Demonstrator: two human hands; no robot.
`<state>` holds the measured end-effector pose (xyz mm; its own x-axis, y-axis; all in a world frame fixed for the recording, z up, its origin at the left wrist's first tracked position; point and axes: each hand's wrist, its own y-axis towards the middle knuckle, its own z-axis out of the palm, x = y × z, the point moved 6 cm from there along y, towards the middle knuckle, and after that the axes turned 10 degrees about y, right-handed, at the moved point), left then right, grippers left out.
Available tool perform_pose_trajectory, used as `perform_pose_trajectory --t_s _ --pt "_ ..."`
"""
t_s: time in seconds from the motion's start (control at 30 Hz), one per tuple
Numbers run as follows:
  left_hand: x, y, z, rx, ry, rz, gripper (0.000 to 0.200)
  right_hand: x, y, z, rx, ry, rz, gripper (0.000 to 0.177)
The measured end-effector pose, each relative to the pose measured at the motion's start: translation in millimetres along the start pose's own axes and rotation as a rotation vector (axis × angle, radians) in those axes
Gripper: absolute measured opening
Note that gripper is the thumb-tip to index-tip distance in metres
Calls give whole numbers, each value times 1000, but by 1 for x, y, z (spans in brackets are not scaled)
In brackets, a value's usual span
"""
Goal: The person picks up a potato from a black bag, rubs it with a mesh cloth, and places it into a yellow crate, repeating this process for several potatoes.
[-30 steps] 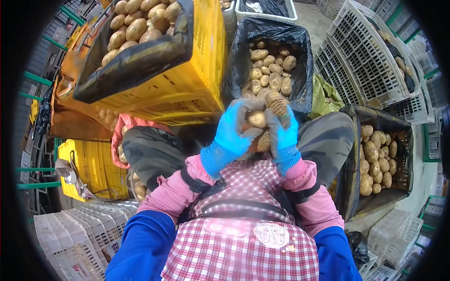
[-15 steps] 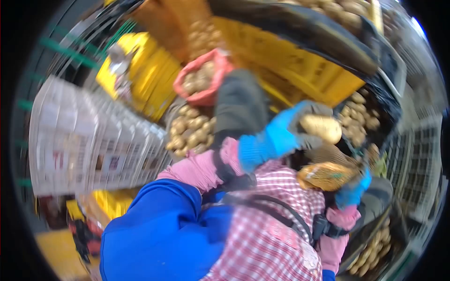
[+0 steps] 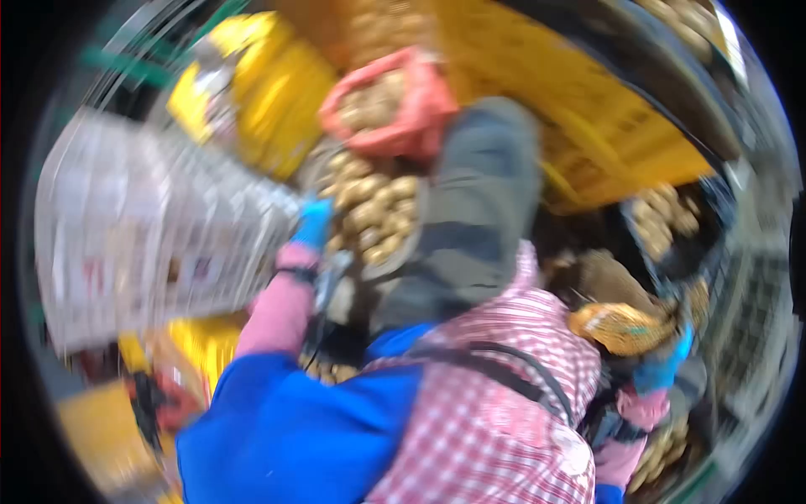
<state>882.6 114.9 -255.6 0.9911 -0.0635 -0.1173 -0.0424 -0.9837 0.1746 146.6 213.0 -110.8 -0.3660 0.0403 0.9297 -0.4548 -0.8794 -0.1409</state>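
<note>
My left hand (image 3: pixel 314 223), in a blue glove, is at the left edge of a round container of potatoes (image 3: pixel 374 210), beside the white plastic basket. Motion blurs its fingers, and whether it holds anything cannot be seen. At the right, my right hand (image 3: pixel 665 363), also gloved in blue, is closed around the edge of a brown and orange mesh bag (image 3: pixel 623 329). The bag lies against the checked apron. A red sack of potatoes (image 3: pixel 369 101) stands open just beyond the round container.
A white basket (image 3: pixel 151 235) stands at the left, with a yellow crate (image 3: pixel 277 92) behind it. A large yellow crate (image 3: pixel 579 109) fills the upper right. Potatoes (image 3: pixel 659 223) lie in a black-lined container at the right. My raised knee (image 3: pixel 478 193) is in the middle.
My left hand, which held a large potato near the mesh bag, has swung left to the round container. The large potato is no longer visible in it. My right hand remains on the mesh bag.
</note>
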Motion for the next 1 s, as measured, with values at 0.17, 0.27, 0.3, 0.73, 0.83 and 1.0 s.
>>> perform_pose_trajectory --t_s 0.17,0.27,0.3,0.73,0.83,1.0 --pt "-199 90 -149 -282 -632 22 40 32 8 0 -263 38 -154 28" --pt "-387 91 -196 -63 -627 590 35 49 5 -9 -300 99 -92 31" --pt "-447 93 -190 70 -796 802 36 63 1 0 -308 114 -93 31" --pt "-866 260 266 427 230 1076 42 110 31 -97 -685 345 -122 50" --pt "-869 264 327 375 320 1280 44 107 36 -117 -511 511 -170 50" --pt "-886 276 346 561 -491 583 42 114 52 -118 -703 554 -339 55"
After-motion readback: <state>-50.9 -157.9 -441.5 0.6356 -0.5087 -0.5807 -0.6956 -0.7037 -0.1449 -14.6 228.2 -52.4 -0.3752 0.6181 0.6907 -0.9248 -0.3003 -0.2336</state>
